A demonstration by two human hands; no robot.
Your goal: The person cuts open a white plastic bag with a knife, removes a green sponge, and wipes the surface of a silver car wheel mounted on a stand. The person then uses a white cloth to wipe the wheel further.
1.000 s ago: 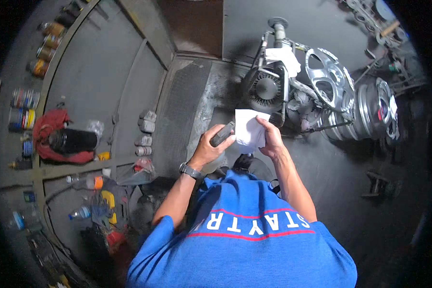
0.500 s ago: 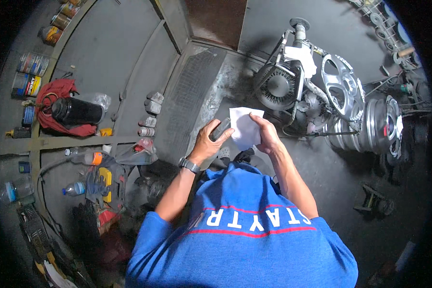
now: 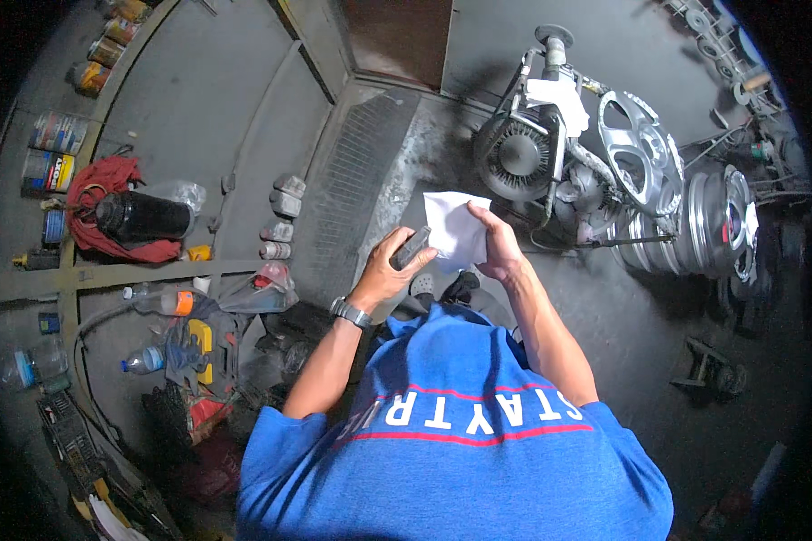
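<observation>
In front of my body, my left hand (image 3: 386,272) is closed around a small dark grey block (image 3: 410,247), with thumb and fingers on its sides. My right hand (image 3: 502,249) grips a white sheet (image 3: 453,227) by its right side, the thumb lying on its face. The sheet looks like paper; whether it has a rough back cannot be seen. The block is beside the sheet's left edge, and my left thumb tip reaches the sheet's lower left edge.
Beyond my right hand stands a metal machine frame (image 3: 555,135) with a round finned part. Silver wheel rims (image 3: 695,225) are stacked right of it. On the left are cans (image 3: 50,171), a black cylinder on red cloth (image 3: 140,216), several grey blocks (image 3: 286,200) and plastic bottles (image 3: 167,300).
Both hands have shifted very slightly, and the sheet has moved a little to the left and up. The grip on the block and on the sheet is the same.
</observation>
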